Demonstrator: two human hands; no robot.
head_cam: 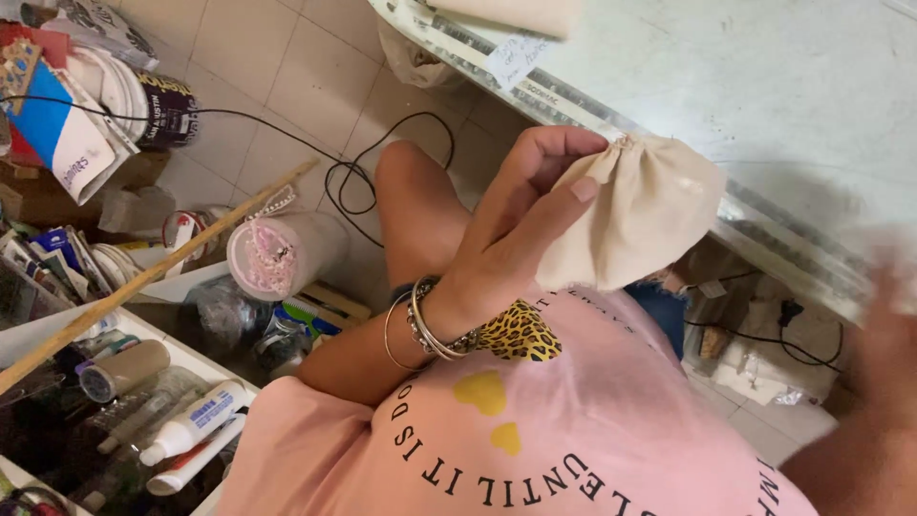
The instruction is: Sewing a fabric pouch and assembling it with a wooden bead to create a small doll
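My left hand (511,234), with several metal bracelets (425,330) on its wrist, is raised in front of my pink shirt. Its thumb and fingers pinch the gathered top of a small beige cloth pouch (645,215), which hangs just before the edge of a pale work table (764,86). At the right edge of the view, below the table edge, my right hand (888,325) is a blur. It is apart from the pouch, and whether it holds anything cannot be told.
A paper tag (516,57) lies on the table edge. On the tiled floor at the left run a black cable (382,162) and a long wooden stick (143,277), beside a round tub of pink beads (277,253) and a box of tubes and bottles (191,425).
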